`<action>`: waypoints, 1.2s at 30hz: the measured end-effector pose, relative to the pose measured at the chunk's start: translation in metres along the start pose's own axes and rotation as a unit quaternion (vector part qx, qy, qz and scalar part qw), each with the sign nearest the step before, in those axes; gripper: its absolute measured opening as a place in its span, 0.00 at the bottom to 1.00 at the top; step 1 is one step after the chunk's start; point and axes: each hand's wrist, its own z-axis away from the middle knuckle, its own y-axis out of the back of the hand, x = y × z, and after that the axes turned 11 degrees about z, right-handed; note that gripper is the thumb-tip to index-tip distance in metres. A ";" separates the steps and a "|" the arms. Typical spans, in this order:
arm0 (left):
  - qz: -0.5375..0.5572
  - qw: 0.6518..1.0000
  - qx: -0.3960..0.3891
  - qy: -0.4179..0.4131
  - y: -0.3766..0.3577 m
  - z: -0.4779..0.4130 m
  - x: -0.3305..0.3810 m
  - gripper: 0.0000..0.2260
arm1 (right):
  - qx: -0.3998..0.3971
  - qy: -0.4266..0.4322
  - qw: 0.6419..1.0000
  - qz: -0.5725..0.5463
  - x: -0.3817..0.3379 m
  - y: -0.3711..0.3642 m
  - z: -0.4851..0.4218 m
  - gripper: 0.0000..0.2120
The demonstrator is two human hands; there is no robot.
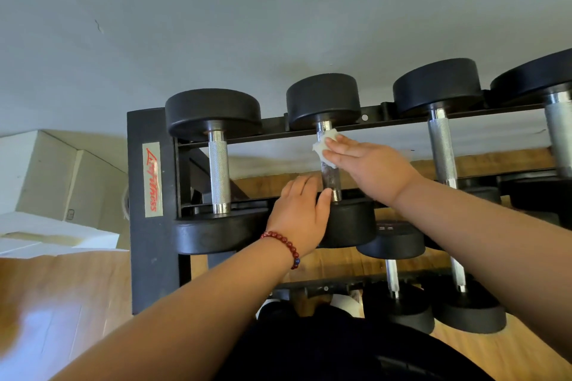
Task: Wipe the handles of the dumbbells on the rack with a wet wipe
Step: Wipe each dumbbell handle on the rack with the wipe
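A black rack (151,226) carries several black dumbbells with chrome handles. My right hand (368,164) presses a white wet wipe (325,145) around the upper part of the second dumbbell's handle (331,179); that handle looks dark and wet below the wipe. My left hand (300,213), with a red bead bracelet on the wrist, rests on the near head (353,223) of that same dumbbell, thumb beside the handle's lower end. The first dumbbell's handle (219,176) stands free to the left. A third handle (442,151) lies to the right.
A lower shelf holds more dumbbells (393,257). A grey wall (247,25) stands right behind the rack. White boxes (46,179) sit on the wooden floor (77,303) to the left. My dark clothing fills the bottom middle.
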 end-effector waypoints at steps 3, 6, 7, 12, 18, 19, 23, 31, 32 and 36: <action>0.005 1.000 0.010 0.022 -0.005 0.000 0.000 0.22 | 0.016 0.043 0.999 0.011 0.003 -0.013 0.026 0.38; 0.007 0.999 0.020 0.040 -0.008 0.000 0.002 0.22 | 0.051 0.054 0.997 0.009 0.013 -0.017 0.022 0.38; 0.007 0.999 0.022 0.046 -0.008 0.000 0.003 0.22 | 0.058 0.044 0.997 -0.003 0.016 -0.018 0.012 0.37; 0.011 0.997 0.032 0.069 -0.010 0.003 0.006 0.23 | 0.064 0.062 0.995 -0.041 0.022 -0.020 -0.004 0.31; 0.019 0.996 0.056 0.074 -0.013 0.003 0.005 0.22 | 0.056 0.136 0.988 -0.034 0.034 -0.021 0.001 0.33; 0.019 0.995 0.056 0.075 -0.014 0.003 0.005 0.22 | 0.063 0.113 0.991 -0.048 0.036 -0.020 -0.008 0.31; 0.023 0.995 0.060 0.073 -0.015 0.002 0.004 0.22 | 0.072 0.091 0.990 -0.079 0.031 -0.023 -0.009 0.27; 0.045 0.995 0.068 0.064 -0.019 0.002 -0.003 0.22 | 0.066 0.113 0.988 -0.081 0.031 -0.016 -0.008 0.28; 0.045 0.995 0.066 0.067 -0.018 0.002 -0.002 0.22 | 0.058 0.080 0.991 -0.095 0.029 -0.013 -0.013 0.26; 0.045 0.996 0.051 0.063 -0.017 0.000 -0.004 0.22 | 0.040 0.062 0.994 -0.086 0.019 -0.017 0.007 0.26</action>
